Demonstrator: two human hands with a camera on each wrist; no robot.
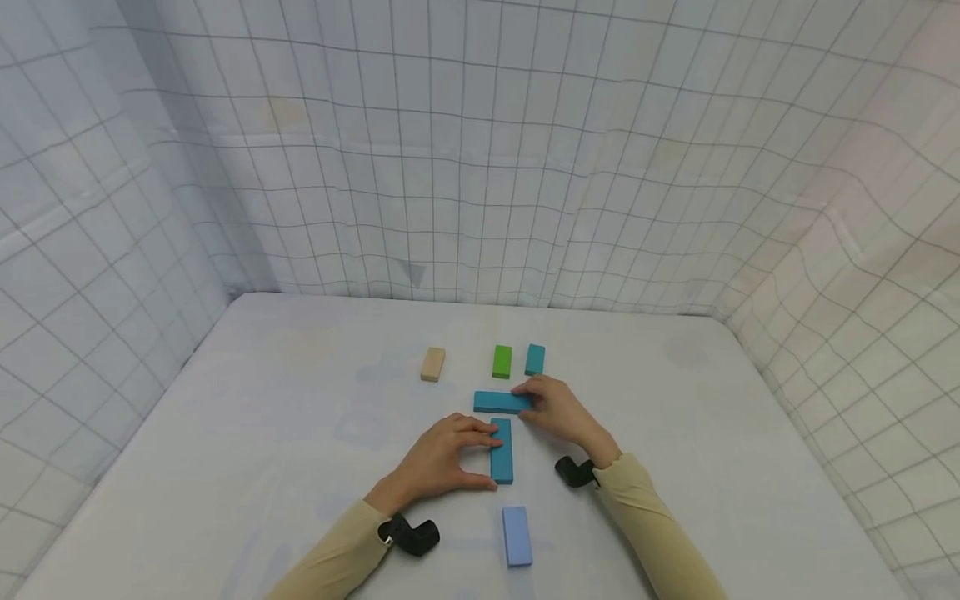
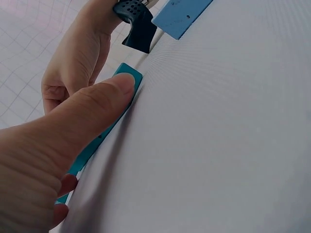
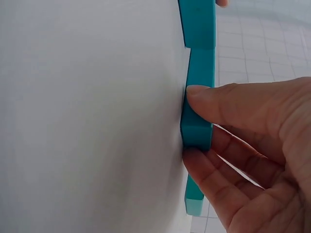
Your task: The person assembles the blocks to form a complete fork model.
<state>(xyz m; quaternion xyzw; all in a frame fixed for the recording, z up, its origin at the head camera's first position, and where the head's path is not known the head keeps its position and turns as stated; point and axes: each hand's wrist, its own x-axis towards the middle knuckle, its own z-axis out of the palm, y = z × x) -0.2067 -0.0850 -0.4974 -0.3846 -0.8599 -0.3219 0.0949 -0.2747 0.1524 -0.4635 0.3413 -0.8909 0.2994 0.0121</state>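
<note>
My left hand (image 1: 448,457) spans a long teal block (image 1: 504,467) that lies lengthwise on the table. Its thumb is at the near end, and the fingertips rest on the far part. Just beyond, a second long teal block (image 1: 491,402) lies crosswise, so the two roughly form a T. My right hand (image 1: 558,408) pinches the right end of that crosswise block. In the right wrist view, the thumb is on one side of the crosswise block (image 3: 198,114) and fingers curl round its end. The left wrist view has the left thumb over one end of the lengthwise block (image 2: 92,151).
Behind the hands lie a beige block (image 1: 432,364), a green block (image 1: 502,362) and a short teal block (image 1: 535,359). A light blue block (image 1: 517,537) lies nearer, between the forearms. White grid-patterned curtains (image 1: 480,167) surround the white table (image 1: 262,417).
</note>
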